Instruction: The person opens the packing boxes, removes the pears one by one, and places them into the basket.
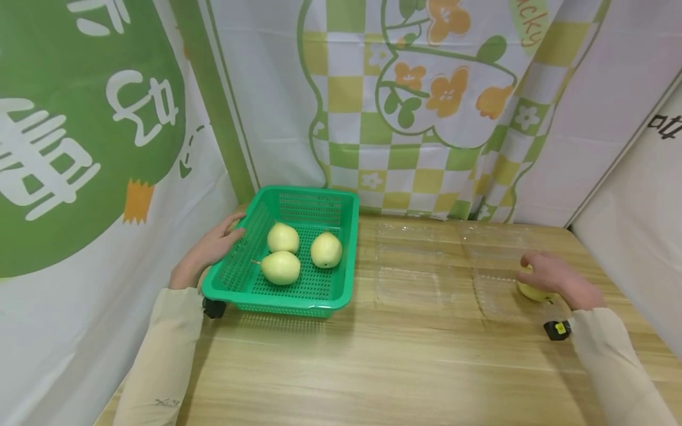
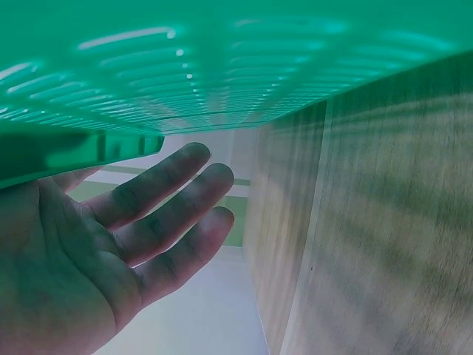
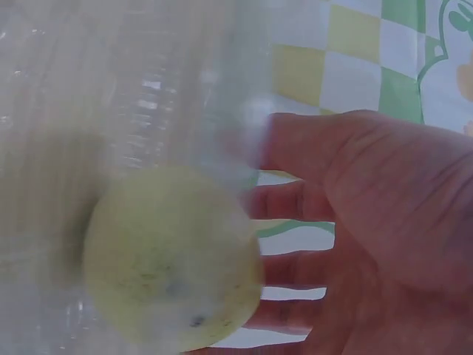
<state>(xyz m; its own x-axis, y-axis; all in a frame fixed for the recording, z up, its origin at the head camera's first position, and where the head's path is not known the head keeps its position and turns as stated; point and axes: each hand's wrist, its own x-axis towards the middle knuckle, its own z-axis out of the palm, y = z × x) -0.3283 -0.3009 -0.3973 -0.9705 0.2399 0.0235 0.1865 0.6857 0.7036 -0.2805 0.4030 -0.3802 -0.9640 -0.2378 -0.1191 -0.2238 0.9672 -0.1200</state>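
Note:
In the head view, my left hand (image 1: 210, 244) is at the left rim of a green plastic basket (image 1: 348, 278). Its fingers (image 2: 174, 222) are loosely extended beneath the rim in the left wrist view, apart from the slatted side wall. Inside the basket lie three pale yellow pears, one at the back (image 1: 283, 238), one in front (image 1: 280, 268) and one to the right (image 1: 327, 249). At the far right, my right hand (image 1: 556, 278) holds another pear (image 3: 174, 259) from above, within a clear plastic container (image 1: 492, 299). The pear and plastic wall hide its fingertips in the right wrist view.
Another clear plastic container (image 1: 407, 287) rests between the basket and the right-hand container on the wooden table (image 1: 383, 367). A patterned curtain (image 1: 405, 160) hangs behind the table, with white cloth panels at both sides.

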